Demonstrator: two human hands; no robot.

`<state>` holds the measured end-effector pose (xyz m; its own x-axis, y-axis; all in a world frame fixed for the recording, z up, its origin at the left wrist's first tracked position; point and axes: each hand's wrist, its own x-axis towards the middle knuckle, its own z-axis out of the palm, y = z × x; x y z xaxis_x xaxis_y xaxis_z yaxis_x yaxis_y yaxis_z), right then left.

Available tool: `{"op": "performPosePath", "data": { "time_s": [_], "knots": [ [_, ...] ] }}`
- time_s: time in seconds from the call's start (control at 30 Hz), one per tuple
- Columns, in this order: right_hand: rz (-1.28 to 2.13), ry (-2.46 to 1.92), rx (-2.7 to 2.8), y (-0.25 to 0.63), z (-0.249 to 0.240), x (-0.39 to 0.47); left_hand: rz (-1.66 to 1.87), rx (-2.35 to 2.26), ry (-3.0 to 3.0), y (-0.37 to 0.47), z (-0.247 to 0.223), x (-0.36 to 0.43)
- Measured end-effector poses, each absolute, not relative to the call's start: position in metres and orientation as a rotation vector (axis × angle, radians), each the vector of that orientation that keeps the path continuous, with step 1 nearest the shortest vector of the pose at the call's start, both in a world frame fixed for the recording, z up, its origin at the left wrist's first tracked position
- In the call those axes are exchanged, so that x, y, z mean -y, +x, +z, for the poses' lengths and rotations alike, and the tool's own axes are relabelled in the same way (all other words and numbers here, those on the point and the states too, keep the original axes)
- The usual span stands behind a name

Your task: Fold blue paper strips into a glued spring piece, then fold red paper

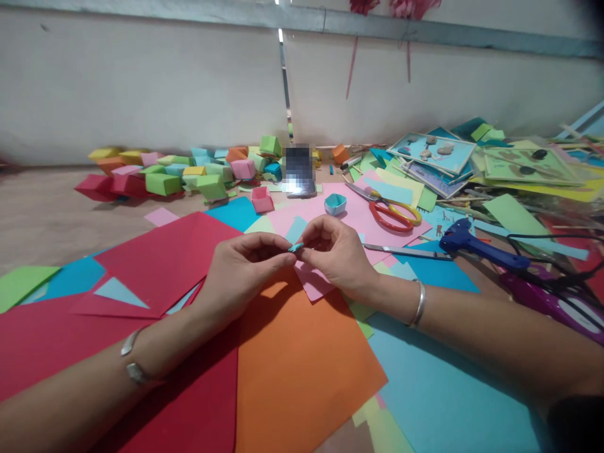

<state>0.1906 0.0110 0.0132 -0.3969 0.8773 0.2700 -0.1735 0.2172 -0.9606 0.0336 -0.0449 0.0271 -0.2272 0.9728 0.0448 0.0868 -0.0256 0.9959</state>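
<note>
A small light-blue folded paper piece (296,248) is pinched between the fingertips of both my hands. My left hand (250,267) grips its left side and my right hand (333,251) its right side, above an orange sheet (302,371). Just beyond them sit a small light-blue open paper box (335,204) and a pink one (262,199). Red-and-yellow-handled scissors (391,214) lie on pink paper behind my right hand.
Several coloured paper boxes (163,182) line the wall at the back left. A blurred phone-like object (300,171) stands behind my hands. On the right are a metal blade (406,251), a blue glue gun (481,245), a purple tool (552,302) with black cable, and stacked picture cards (434,153).
</note>
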Motion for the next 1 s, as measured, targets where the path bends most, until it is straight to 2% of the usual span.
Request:
{"op": "performPosePath", "data": {
  "time_s": [0.33,0.7,1.0],
  "knots": [
    [1.176,-0.701,1.824,0.1931,0.0148,-0.0133,1.33,-1.277,1.065,0.0337,0.0233,0.044],
    [1.349,-0.626,1.701,0.1912,0.0118,-0.0148,1.3,-1.111,0.95,0.0351,0.0232,0.0424],
    [1.121,-0.649,1.838,0.1929,0.0105,-0.0177,1.248,-1.122,0.908,0.0349,0.0266,0.0433]
  ]
}}
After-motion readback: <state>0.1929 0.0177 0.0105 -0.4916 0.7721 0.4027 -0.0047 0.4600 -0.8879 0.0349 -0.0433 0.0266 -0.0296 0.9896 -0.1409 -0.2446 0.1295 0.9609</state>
